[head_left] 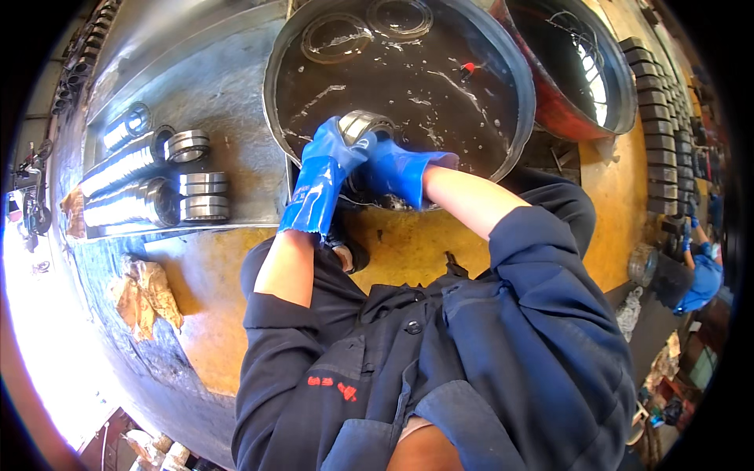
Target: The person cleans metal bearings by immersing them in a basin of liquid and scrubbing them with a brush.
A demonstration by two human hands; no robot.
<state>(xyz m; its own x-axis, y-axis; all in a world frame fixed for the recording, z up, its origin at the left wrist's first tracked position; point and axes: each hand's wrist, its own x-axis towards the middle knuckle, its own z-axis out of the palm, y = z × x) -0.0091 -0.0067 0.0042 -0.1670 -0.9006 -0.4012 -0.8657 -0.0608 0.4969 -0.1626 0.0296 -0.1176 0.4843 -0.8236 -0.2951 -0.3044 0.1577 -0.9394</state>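
A shiny metal bearing ring (364,123) is held over the near side of a round metal tub (269,88) of dark liquid. Wearing a long blue rubber glove, my left hand (328,153) grips the ring from its left. My right hand (391,163), in a matching glove, closes on it from below and the right. The fingers of both hands are partly hidden by the gloves and the ring. Two wide thin rings (336,59) show at the tub's far side, and a small red thing (469,68) is at its right.
On the left, a metal tray (255,200) carries rows of bearing rings (126,169). A stained cloth (145,297) lies nearer. Beyond the tub stands a red drum (561,106). Stacked dark blocks (658,125) line the right, where another person (700,279) in blue works.
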